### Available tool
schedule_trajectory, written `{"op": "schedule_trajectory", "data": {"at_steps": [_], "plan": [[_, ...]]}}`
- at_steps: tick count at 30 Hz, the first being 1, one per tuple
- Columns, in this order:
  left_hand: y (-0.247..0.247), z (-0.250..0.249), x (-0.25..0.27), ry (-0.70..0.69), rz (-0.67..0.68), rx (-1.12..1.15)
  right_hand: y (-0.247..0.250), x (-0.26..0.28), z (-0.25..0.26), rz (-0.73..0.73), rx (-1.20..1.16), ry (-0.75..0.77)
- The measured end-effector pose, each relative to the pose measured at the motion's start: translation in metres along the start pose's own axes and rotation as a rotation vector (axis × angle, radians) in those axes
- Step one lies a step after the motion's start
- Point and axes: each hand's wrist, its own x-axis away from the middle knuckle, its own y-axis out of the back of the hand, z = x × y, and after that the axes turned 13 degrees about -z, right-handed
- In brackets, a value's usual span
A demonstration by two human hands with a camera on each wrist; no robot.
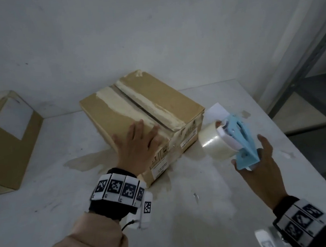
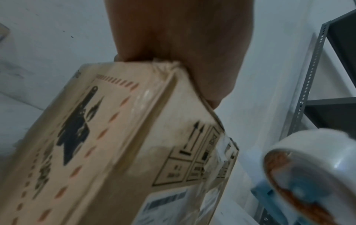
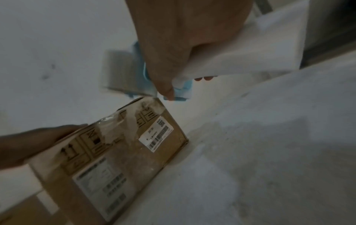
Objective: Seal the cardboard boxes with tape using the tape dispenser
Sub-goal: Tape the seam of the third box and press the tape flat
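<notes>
A brown cardboard box [image 1: 155, 96] lies on the white table, its top seam lined with torn old tape and showing a dark gap between the flaps. My left hand [image 1: 138, 143] rests flat on the box's near top corner, fingers straight; the left wrist view shows the palm [image 2: 179, 38] over that corner of the box [image 2: 119, 144]. Right of the box, my right hand [image 1: 261, 159] grips the handle of a light blue tape dispenser [image 1: 241, 135], held in the air. Its clear tape roll [image 1: 214, 144] faces the box's right end without touching it.
A second cardboard box [image 1: 6, 142] with a white label stands at the far left. A white slip of paper [image 1: 215, 111] lies behind the dispenser. Grey metal shelving [image 1: 314, 89] stands past the table's right edge. The table [image 1: 188, 230] has a yellowish stain around the box.
</notes>
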Motion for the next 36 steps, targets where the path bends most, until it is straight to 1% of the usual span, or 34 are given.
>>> {"op": "schedule_trajectory", "data": {"at_steps": [2, 5, 8, 12, 14, 15, 18, 19, 22, 25, 28, 30, 31, 33, 36], "plan": [[0.001, 0.0, -0.001, -0.02, 0.0, -0.001, -0.009, -0.002, -0.005, -0.011, 0.06, 0.062], [0.004, -0.003, -0.001, 0.061, 0.0, 0.108, -0.02, 0.001, -0.012, 0.014, 0.219, 0.092], [0.001, -0.005, 0.002, 0.053, -0.056, 0.077, -0.029, 0.007, -0.012, 0.019, 0.338, 0.151], [-0.001, -0.002, 0.002, 0.017, -0.073, 0.014, -0.038, 0.016, -0.012, 0.055, 0.413, 0.205], [-0.002, -0.001, 0.004, -0.007, -0.075, -0.015, -0.042, 0.024, -0.016, 0.081, 0.455, 0.187], [0.0, -0.001, 0.004, 0.01, -0.069, 0.003, -0.043, 0.027, -0.017, 0.113, 0.468, 0.162], [0.011, -0.018, 0.002, 0.188, -0.035, 0.15, -0.04, 0.032, -0.022, 0.229, 0.472, 0.049], [0.013, -0.029, 0.001, 0.222, -0.033, 0.129, -0.037, 0.033, -0.024, 0.274, 0.484, 0.024], [0.007, -0.052, -0.002, 0.239, -0.069, 0.031, -0.032, 0.034, -0.029, 0.3, 0.503, 0.019], [-0.005, -0.053, -0.002, 0.186, -0.154, -0.048, -0.028, 0.035, -0.031, 0.277, 0.478, 0.081], [-0.008, -0.052, -0.003, 0.149, -0.121, -0.058, -0.027, 0.028, -0.016, 0.116, 0.363, 0.216], [-0.009, -0.053, -0.005, 0.155, -0.101, -0.042, -0.032, 0.019, 0.009, 0.013, 0.217, 0.357], [-0.008, -0.053, -0.005, 0.161, -0.099, -0.037, -0.038, 0.014, 0.024, -0.005, 0.149, 0.401], [-0.006, -0.051, -0.004, 0.162, -0.096, -0.024, -0.056, 0.002, 0.051, 0.019, 0.042, 0.409], [-0.005, -0.044, -0.004, 0.105, -0.064, 0.014, -0.086, -0.019, 0.074, 0.052, 0.015, 0.406]]}}
